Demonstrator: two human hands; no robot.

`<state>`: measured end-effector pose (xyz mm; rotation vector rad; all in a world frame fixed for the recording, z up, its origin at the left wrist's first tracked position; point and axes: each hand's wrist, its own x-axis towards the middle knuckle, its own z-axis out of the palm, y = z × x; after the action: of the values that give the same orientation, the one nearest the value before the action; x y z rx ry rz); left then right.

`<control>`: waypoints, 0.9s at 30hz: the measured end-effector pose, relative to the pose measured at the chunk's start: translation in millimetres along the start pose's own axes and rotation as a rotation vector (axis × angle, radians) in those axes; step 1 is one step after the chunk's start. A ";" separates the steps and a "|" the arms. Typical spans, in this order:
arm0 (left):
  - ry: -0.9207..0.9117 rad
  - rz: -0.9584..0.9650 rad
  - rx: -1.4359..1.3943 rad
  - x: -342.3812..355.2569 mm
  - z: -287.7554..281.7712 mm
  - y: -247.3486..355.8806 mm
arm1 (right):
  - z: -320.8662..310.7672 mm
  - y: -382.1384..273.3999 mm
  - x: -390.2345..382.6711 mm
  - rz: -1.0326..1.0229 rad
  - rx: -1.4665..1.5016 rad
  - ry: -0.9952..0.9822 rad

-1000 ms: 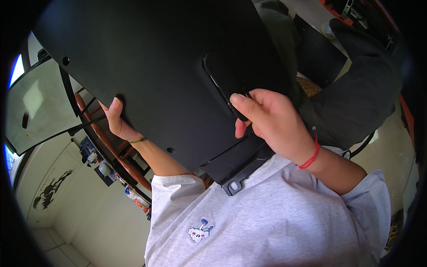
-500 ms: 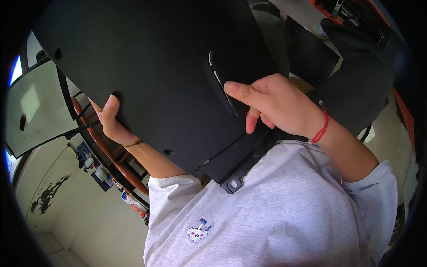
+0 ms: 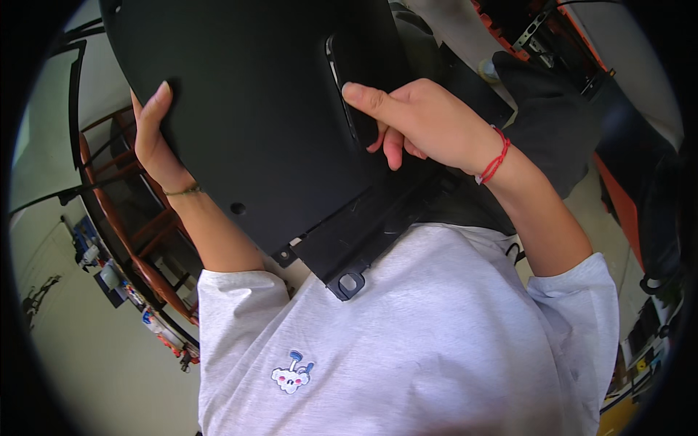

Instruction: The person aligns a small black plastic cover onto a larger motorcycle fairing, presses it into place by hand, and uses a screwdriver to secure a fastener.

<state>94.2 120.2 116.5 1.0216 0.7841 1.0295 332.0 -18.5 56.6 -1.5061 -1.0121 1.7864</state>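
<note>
Since a second ago, the black panel (image 3: 247,123), the left hand (image 3: 154,142) and the right hand (image 3: 440,123) have all moved up and leftward in the view, and the right thumb (image 3: 367,98) has slid from near the lower end of the panel's long slot (image 3: 334,67) to about its middle. That thumb rests on the slot's rim while the other fingers bend loosely below; whether they grip anything I cannot tell. The left hand clasps the panel's side edge, thumb on the face. Tilted before the person's torso, the panel ends in a bracket (image 3: 337,288) with an oval hole, overlapping a grey T-shirt (image 3: 407,320) bearing an embroidered cloud-like figure (image 3: 289,378). Labels on the small colourful items (image 3: 161,328) at left are too small to read
</note>
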 end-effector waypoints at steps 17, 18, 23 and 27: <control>0.143 -0.144 -0.678 -21.9 57.0 -93.6 | -91.8 -64.5 -22.0 0.315 -0.538 0.369; 0.239 -0.140 -0.696 -33.8 65.1 -98.8 | -91.3 -62.9 -27.3 0.332 -0.561 0.371; 0.340 -0.306 -0.838 -80.3 82.3 -134.2 | -96.7 -39.0 -51.2 0.504 -0.697 0.384; 0.428 -0.419 -0.785 -103.2 61.9 -153.8 | -86.0 -18.6 -44.9 0.438 -0.712 0.330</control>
<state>161.6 -20.8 -0.7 -0.0422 0.7868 1.0595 424.2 -30.1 90.1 -2.5250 -1.2868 1.4096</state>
